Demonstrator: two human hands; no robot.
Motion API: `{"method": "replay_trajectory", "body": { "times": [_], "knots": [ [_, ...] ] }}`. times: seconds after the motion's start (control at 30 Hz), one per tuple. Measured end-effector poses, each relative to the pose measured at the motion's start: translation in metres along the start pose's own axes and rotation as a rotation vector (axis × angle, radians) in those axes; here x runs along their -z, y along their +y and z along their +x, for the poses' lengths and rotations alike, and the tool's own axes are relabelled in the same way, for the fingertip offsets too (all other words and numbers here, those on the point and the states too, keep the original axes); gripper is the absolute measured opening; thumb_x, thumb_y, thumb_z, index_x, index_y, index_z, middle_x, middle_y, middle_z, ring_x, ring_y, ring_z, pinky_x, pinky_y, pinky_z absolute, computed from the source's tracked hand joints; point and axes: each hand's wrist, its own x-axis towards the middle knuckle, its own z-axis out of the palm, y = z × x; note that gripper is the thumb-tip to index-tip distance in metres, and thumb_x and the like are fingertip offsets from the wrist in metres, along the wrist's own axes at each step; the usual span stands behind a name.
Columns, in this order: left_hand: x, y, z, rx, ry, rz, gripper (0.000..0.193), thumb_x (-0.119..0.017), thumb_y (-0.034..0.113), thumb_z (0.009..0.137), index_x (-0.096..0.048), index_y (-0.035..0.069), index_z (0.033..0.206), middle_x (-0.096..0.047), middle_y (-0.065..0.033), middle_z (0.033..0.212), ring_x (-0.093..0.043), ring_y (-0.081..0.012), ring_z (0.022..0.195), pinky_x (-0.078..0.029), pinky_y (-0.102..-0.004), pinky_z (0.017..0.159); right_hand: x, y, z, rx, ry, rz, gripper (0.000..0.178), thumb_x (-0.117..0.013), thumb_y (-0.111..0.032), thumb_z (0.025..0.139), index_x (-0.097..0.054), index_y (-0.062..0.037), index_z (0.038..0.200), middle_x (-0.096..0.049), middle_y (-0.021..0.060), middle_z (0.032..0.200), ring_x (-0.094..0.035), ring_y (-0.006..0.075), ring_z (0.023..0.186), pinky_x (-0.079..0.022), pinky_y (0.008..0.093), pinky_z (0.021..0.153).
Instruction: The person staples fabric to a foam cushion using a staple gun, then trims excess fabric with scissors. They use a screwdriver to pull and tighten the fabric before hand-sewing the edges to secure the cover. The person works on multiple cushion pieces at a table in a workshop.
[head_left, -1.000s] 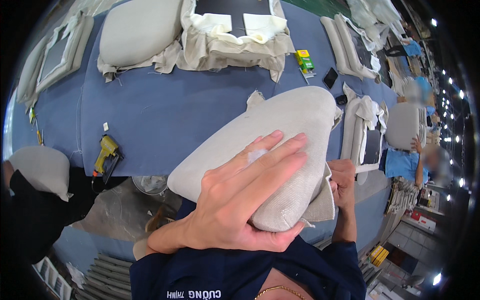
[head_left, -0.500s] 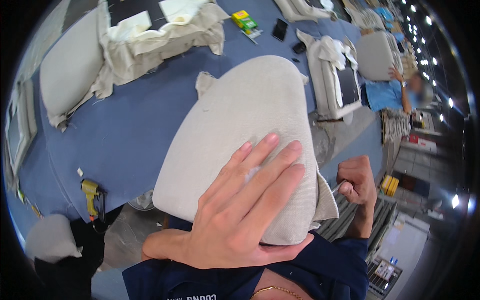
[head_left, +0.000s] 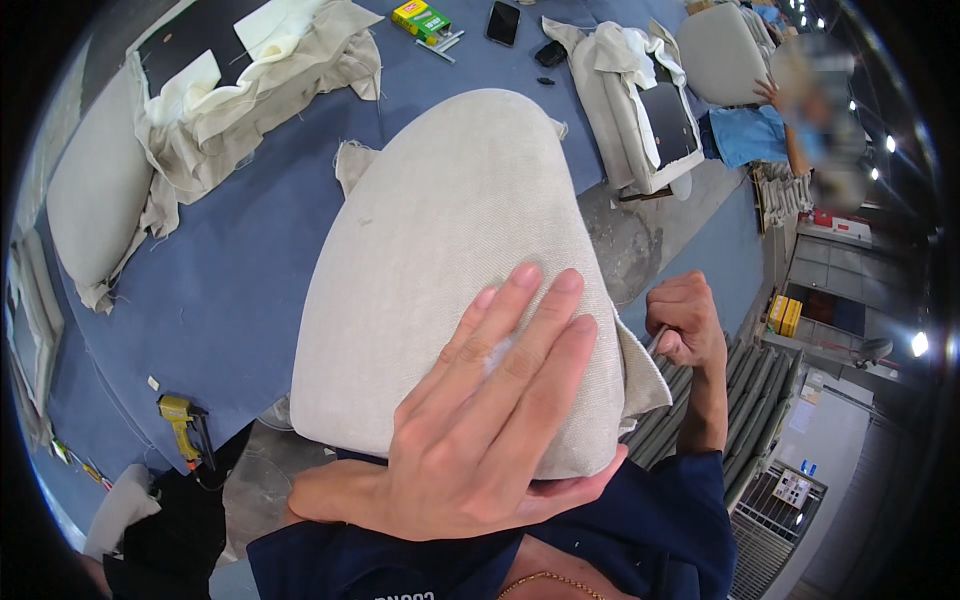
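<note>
A beige fabric-covered cushion, rounded at its far end, stands tilted in front of my chest. Across its lower right face lie the stretched fingers of my left hand, while the thumb hooks around the near edge, gripping it. A small white patch shows between those fingers; I cannot tell what it is. Loose fabric flaps stick out along the cushion's right side. Just beyond them my right hand is closed in a fist around a thin metal tool, of which only a short piece shows.
On the blue-covered table lie a yellow staple gun, a yellow-green box and a phone. Partly covered chair parts rest at far left and others at far right. A person in blue works beyond.
My view has shifted, so the table's things sit further left. The cushion stands somewhat more upright in the picture. Both hands keep their holds, the right fist still beside the flap.
</note>
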Motion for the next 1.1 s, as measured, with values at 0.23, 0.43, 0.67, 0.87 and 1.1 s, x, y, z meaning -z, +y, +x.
{"method": "replay_trajectory", "body": {
  "times": [0.23, 0.43, 0.67, 0.87, 1.1],
  "knots": [
    [-0.039, 0.004, 0.014, 0.037, 0.013, 0.062, 0.077, -0.092, 0.022, 0.058, -0.063, -0.010, 0.121, -0.065, -0.0314, 0.123, -0.061, -0.0480, 0.123, -0.049, -0.0522, 0.102, -0.005, 0.052, 0.004, 0.126, 0.049, 0.098, 0.063, -0.054, -0.060, 0.096, -0.046, -0.0092, 0.060, -0.040, 0.0061, 0.058, -0.047, 0.0286, 0.049, -0.032, 0.0408, 0.048],
    [-0.020, 0.012, 0.019, 0.035, 0.152, 0.229, 0.077, -0.085, 0.030, 0.067, -0.058, -0.013, 0.126, -0.063, -0.0327, 0.125, -0.064, -0.0455, 0.117, -0.050, -0.0516, 0.102, -0.011, 0.090, 0.015, 0.154, 0.165, 0.063, 0.060, -0.061, -0.056, 0.093, -0.044, -0.0084, 0.061, -0.039, 0.0084, 0.058, -0.048, 0.0298, 0.051, -0.034, 0.0423, 0.050],
    [0.071, -0.021, -0.037, 0.172, 0.861, 0.505, 0.095, -0.073, 0.062, 0.077, -0.051, -0.010, 0.136, -0.061, -0.0253, 0.129, -0.061, -0.0350, 0.119, -0.048, -0.0464, 0.104, -0.140, 0.203, 0.033, -0.658, 0.324, 0.339, 0.035, -0.061, -0.036, 0.095, -0.066, -0.0022, 0.088, -0.066, 0.0188, 0.079, -0.063, 0.0412, 0.073, -0.047, 0.0471, 0.065],
    [0.101, -0.028, -0.070, 0.279, 0.950, 0.694, 0.096, -0.081, 0.053, 0.077, -0.042, -0.002, 0.145, -0.058, -0.0177, 0.134, -0.055, -0.0304, 0.125, -0.040, -0.0456, 0.112, -0.249, 0.271, 0.098, -0.587, 0.374, 0.372, 0.024, -0.060, -0.016, 0.093, -0.063, -0.0026, 0.113, -0.068, 0.0254, 0.094, -0.065, 0.0459, 0.095, -0.050, 0.0530, 0.081],
    [0.113, -0.039, -0.115, 0.404, 1.197, 0.563, 0.080, -0.076, 0.045, 0.087, -0.043, 0.005, 0.148, -0.049, -0.0169, 0.142, -0.050, -0.0321, 0.131, -0.041, -0.0453, 0.110, -0.218, 0.242, 0.188, -0.392, 0.621, -0.024, 0.034, -0.065, -0.006, 0.085, -0.064, -0.0066, 0.119, -0.061, 0.0188, 0.113, -0.063, 0.0411, 0.102, -0.052, 0.0515, 0.084]
  ]
}}
